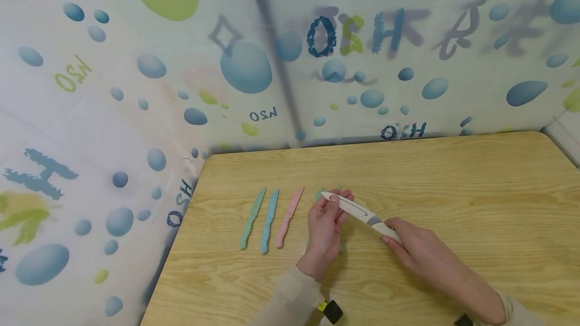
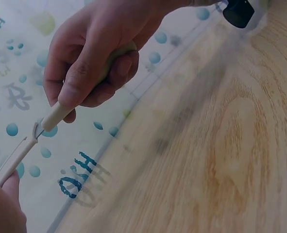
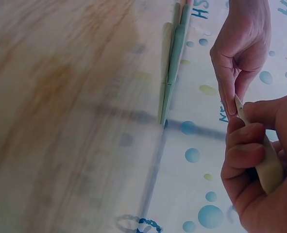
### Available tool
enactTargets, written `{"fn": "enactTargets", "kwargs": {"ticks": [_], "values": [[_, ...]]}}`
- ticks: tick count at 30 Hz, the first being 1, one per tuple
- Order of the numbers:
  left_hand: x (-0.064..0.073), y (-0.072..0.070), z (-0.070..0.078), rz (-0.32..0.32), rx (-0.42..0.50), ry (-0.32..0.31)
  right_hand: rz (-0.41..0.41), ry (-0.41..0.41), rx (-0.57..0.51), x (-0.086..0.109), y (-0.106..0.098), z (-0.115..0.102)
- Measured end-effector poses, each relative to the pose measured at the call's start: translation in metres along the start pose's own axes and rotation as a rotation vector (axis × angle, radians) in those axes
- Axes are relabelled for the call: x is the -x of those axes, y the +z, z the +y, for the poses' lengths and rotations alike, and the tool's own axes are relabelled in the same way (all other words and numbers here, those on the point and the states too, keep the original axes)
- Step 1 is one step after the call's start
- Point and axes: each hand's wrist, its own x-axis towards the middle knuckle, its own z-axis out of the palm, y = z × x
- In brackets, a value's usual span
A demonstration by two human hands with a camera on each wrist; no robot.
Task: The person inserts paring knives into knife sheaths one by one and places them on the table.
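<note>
My left hand [image 1: 326, 225] pinches the pointed end of a slotted white sheath [image 1: 355, 209], thumb on top and fingers beneath. My right hand [image 1: 419, 248] grips the cream handle of a knife [image 1: 391, 233], its fingers wrapped round it. Between sheath and handle a short grey stretch of blade shows, most plainly in the left wrist view, where the knife [image 2: 56, 116] slants from one hand to the other. Sheath and handle are held up over the table, in one line. The rest of the blade is hidden inside the sheath.
To the left on the wooden table [image 1: 476, 190] lie a green knife [image 1: 252, 219], a blue knife [image 1: 270, 223] and a pink knife [image 1: 290, 218], side by side. Green ends [image 1: 319, 194] peek out behind my left hand. A patterned curtain [image 1: 362, 74] hangs beyond the table's far edge.
</note>
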Motion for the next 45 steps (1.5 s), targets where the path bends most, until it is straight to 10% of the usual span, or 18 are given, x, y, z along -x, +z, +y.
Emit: {"fn": "enactTargets", "kwargs": {"ticks": [34,45], "values": [[0.009,0.002,-0.006,0.014,0.008,-0.007,-0.008,0.053,0.004,-0.004,0.002,-0.006],[-0.002,-0.004,0.001,-0.081,-0.190,-0.027,-0.139,0.148,0.178,-0.011,0.006,-0.017]]}}
